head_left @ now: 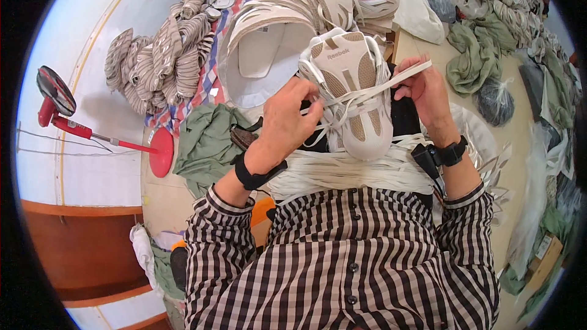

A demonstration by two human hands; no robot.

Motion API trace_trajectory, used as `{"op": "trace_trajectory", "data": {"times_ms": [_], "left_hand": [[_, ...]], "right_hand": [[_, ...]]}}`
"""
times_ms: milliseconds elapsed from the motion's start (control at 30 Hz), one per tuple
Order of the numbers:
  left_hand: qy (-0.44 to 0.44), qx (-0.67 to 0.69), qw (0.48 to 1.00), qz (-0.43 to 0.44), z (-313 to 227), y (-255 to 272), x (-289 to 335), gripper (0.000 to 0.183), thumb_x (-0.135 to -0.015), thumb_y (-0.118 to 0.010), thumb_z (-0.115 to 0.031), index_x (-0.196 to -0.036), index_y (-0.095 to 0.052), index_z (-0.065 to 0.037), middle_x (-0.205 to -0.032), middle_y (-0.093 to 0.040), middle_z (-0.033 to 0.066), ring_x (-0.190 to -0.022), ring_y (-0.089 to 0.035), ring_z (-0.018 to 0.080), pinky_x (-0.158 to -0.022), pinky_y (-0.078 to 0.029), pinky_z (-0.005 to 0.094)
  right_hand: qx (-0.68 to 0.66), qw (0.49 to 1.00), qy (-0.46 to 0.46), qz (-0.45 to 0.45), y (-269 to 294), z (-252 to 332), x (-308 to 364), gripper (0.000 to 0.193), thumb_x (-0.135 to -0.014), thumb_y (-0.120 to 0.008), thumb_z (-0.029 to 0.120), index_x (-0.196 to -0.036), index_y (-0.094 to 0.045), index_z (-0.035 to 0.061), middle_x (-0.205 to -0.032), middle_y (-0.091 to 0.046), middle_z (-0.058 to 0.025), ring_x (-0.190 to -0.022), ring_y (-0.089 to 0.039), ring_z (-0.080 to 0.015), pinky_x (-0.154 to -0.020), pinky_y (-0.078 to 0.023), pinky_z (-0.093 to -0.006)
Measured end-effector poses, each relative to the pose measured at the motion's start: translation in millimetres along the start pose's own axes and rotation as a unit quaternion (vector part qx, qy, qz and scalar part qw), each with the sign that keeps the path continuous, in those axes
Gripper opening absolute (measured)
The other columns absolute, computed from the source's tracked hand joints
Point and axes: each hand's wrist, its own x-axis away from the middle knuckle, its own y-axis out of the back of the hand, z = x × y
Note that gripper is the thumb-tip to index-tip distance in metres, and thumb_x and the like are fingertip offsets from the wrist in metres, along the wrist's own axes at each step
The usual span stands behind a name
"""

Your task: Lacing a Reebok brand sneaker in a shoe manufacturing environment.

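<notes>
A beige and white sneaker upper [367, 129] rests on my lap, its toe toward me and its tongue pointing away. Flat white shoelaces [374, 90] cross over its front. My right hand [424, 93], at the shoe's right side, pinches a lace stretched across the upper. On the left side my left hand [288, 113] is closed, thumb and fingers pressed together at the lace by the eyelets; the fingertips are partly hidden. A thick bundle of loose white laces [342, 171] lies across my lap under the toe.
Beyond the shoe stand a round white tub [237, 88] and a row of stacked shoe uppers [278, 9]. More uppers [162, 64] are heaped on a striped sheet at left, near a red fan [64, 116]. Green cloth [208, 140] and plastic bags [495, 102] lie around.
</notes>
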Motion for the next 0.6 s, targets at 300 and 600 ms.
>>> {"op": "trace_trajectory", "data": {"times_ms": [300, 600], "left_hand": [[0.092, 0.101, 0.98, 0.146, 6.6, 2.6, 3.8, 0.013, -0.082, -0.065, -0.01, -0.085, -0.059, 0.002, -0.065, -0.059, 0.0055, -0.058, -0.051, 0.0114, -0.056, -0.044, 0.0256], [0.007, -0.002, 0.994, 0.109, 6.8, 53.7, 5.3, 0.004, -0.084, -0.056, -0.003, -0.085, -0.056, 0.0, -0.064, -0.051, 0.0116, -0.055, -0.047, 0.0196, -0.054, -0.039, 0.0293]], "right_hand": [[0.063, 0.993, 0.066, -0.075, 0.2, 1.2, 7.2, 0.035, -0.099, -0.048, 0.034, -0.096, -0.06, 0.0004, -0.068, -0.054, -0.0015, -0.058, -0.052, -0.0085, -0.053, -0.049, -0.0238], [-0.029, 0.998, 0.019, -0.061, -8.0, -8.2, 19.3, 0.027, -0.099, -0.047, 0.025, -0.098, -0.06, 0.0015, -0.064, -0.052, -0.0018, -0.053, -0.049, -0.0098, -0.052, -0.047, -0.0256]]}}
